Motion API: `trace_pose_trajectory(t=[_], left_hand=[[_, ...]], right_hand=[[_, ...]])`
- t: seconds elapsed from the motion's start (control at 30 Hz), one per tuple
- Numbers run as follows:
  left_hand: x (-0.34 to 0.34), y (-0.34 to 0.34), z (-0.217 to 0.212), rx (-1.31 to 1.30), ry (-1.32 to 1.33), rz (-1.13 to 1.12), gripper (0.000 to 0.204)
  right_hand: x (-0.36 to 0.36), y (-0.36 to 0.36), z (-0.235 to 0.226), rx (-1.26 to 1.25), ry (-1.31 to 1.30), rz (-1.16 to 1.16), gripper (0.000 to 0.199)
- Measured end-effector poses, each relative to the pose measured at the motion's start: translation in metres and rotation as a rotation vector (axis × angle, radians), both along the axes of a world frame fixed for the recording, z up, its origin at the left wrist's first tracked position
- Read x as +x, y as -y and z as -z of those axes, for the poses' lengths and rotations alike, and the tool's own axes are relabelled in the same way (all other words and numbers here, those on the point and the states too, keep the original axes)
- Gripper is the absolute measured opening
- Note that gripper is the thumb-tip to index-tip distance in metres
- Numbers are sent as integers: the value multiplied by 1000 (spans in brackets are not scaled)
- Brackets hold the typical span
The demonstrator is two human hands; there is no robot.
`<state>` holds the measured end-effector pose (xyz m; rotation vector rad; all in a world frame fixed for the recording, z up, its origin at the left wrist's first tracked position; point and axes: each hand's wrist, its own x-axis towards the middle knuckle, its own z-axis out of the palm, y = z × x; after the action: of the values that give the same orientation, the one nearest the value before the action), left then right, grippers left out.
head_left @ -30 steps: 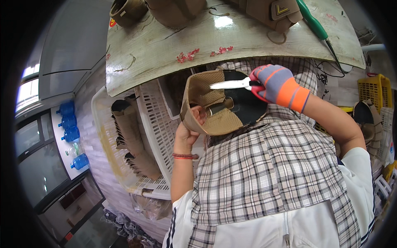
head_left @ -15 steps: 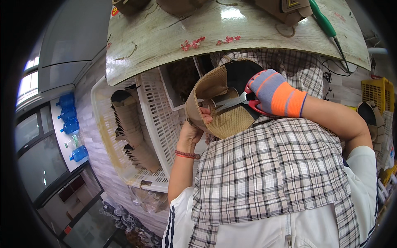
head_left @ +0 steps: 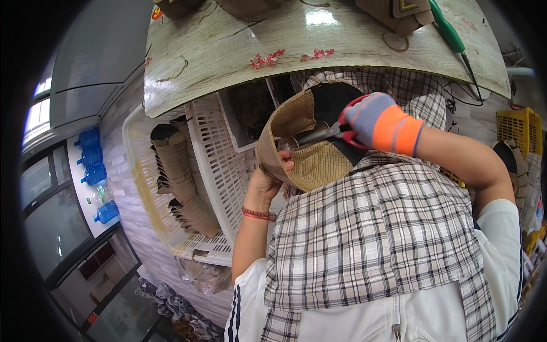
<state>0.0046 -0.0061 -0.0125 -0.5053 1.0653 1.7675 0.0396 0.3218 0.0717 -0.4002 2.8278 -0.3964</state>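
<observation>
My left hand [head_left: 268,181], bare, is closed on the near left edge of a tan shoe upper [head_left: 319,165], its fingertips curled over onto the inside. The piece is bent open, showing a tan mesh lining and a black part at its far side. In my right hand [head_left: 380,122], which wears a grey and orange knit glove, is a pair of scissors [head_left: 348,135] with red handles. Their blades point left into the hollow of the upper, close to my left fingertips; the tips are blurred, so what they touch is unclear.
A white plastic crate [head_left: 213,134] at the left holds stacked tan uppers [head_left: 178,171]. Above my hands lies a wood-patterned table [head_left: 228,68] with brown pieces [head_left: 393,14] and a green-handled tool [head_left: 447,28] with a cord. A yellow basket [head_left: 518,125] stands far right.
The scissors blades, spread apart before, now look closed together and blurred. My right hand has shifted slightly right and up; my left hand keeps its hold on the upper.
</observation>
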Motion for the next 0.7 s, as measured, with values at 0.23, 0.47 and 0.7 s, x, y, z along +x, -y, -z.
trace_pose_trajectory(t=[0.23, 0.47, 0.7], left_hand=[[3, 4, 7, -7, -21, -24, 37], [7, 4, -4, -5, -77, -33, 37], [10, -1, -9, -12, -78, -81, 48]], right_hand=[[23, -35, -30, -57, 172, 11, 29], [19, -18, -20, -128, 120, -50, 29], [29, -39, -22, -27, 64, 30, 26]])
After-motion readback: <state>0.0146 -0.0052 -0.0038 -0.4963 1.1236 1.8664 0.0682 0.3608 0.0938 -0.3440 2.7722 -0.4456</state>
